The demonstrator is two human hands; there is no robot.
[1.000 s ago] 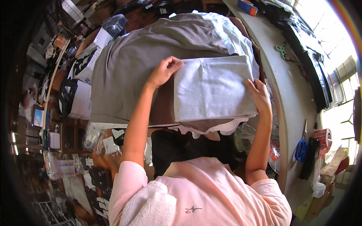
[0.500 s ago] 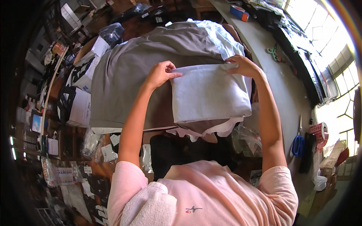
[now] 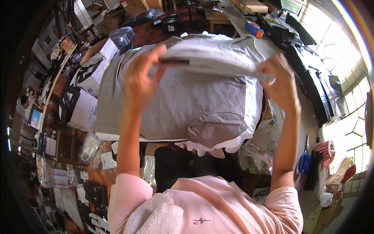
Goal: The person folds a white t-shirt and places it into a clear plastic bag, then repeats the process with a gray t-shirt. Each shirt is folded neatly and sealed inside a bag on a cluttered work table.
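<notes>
Between my two hands a folded light-grey cloth (image 3: 218, 60) is held up in the air, seen nearly edge-on and smeared by motion. My left hand (image 3: 144, 76) grips its left end, and a dark strip shows by the fingers. The right end is pinched by my right hand (image 3: 279, 78). Beneath it a grey-brown T-shirt (image 3: 171, 105) lies spread over a pile of garments, one sleeve (image 3: 218, 124) turned toward me and the neckline at the far right. White cloth (image 3: 254, 101) shows under its right side and near edge.
A long grey bench (image 3: 302, 117) runs along my right, with blue-handled scissors (image 3: 304, 162), a red-and-white tape roll (image 3: 325, 148) and a blue-orange tape box (image 3: 254, 29). White cartons (image 3: 83, 111) stand left of the pile. Plastic bags (image 3: 60, 177) lie lower left.
The folded light-grey cloth has risen off the T-shirt and tipped edge-on, both hands still on it. My hands have moved farther apart. The T-shirt's sleeve is now uncovered.
</notes>
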